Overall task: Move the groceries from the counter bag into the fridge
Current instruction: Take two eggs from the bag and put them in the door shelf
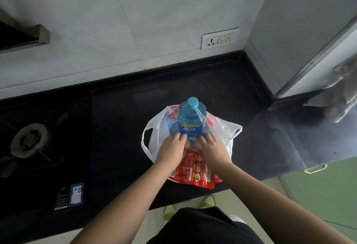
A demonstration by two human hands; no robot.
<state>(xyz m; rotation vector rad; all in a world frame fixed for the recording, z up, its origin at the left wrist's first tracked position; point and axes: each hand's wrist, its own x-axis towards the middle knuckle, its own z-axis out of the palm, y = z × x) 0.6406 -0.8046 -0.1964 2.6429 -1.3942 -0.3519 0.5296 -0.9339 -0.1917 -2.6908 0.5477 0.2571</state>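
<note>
A blue plastic bottle (pixel 191 120) with a light blue cap stands upright inside a white plastic bag (pixel 154 137) on the black counter (pixel 119 127). My left hand (pixel 172 147) grips the bottle's lower left side. On the lower right side, my right hand (pixel 210 147) grips it as well, fingers curled against the base. A red food packet (pixel 193 174) lies flat at the bag's near edge, partly under my wrists. The bottle's base is hidden by my hands.
A gas burner (pixel 29 141) sits at the left of the counter. A wall socket (pixel 220 38) is on the tiled wall behind. The grey fridge (pixel 313 31) stands at the right, with a grey cloth (pixel 336 97) hanging near it. A green drawer (pixel 328 185) lies below right.
</note>
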